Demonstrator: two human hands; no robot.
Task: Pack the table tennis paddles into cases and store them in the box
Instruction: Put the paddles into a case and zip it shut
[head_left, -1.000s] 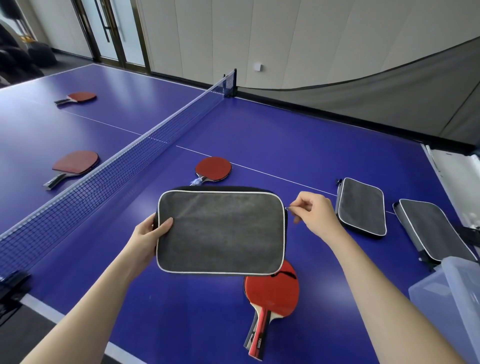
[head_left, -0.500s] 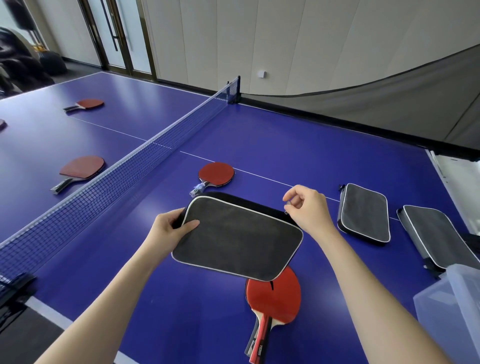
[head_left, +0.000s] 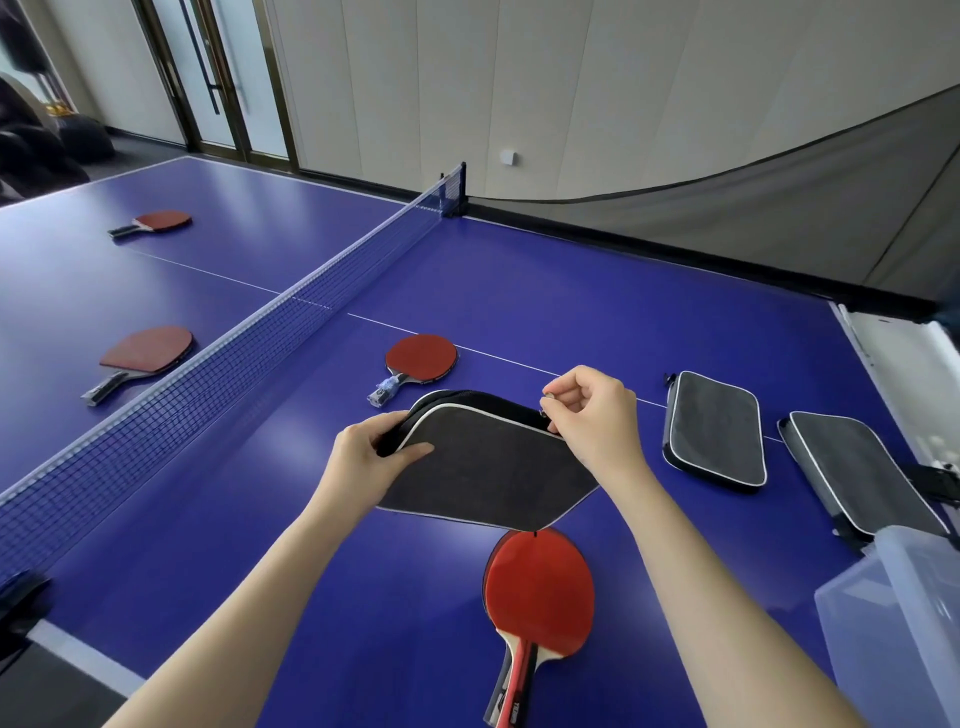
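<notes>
I hold a dark grey paddle case (head_left: 485, 467) with white piping, tilted almost flat above the blue table (head_left: 571, 312). My left hand (head_left: 371, 457) grips its left end. My right hand (head_left: 592, 415) pinches the zipper pull at its far right corner. A red paddle (head_left: 540, 592) lies on the table just below the case, handle toward me. Another red paddle (head_left: 418, 358) lies beyond the case. Two more grey cases (head_left: 714, 428) (head_left: 857, 478) lie flat at the right. A clear plastic box (head_left: 904, 618) stands at the lower right corner.
The net (head_left: 218, 384) runs diagonally across the table at the left. Beyond it lie two red paddles (head_left: 145, 351) (head_left: 156, 221). A dark ball-catch net (head_left: 779, 218) hangs behind the table's far edge. A black net clamp (head_left: 21, 597) sits at the near left edge.
The case has tipped from facing me to nearly flat and moved right. My right hand has risen at the zipper corner, and my left hand has shifted its grip to the case's far left edge.
</notes>
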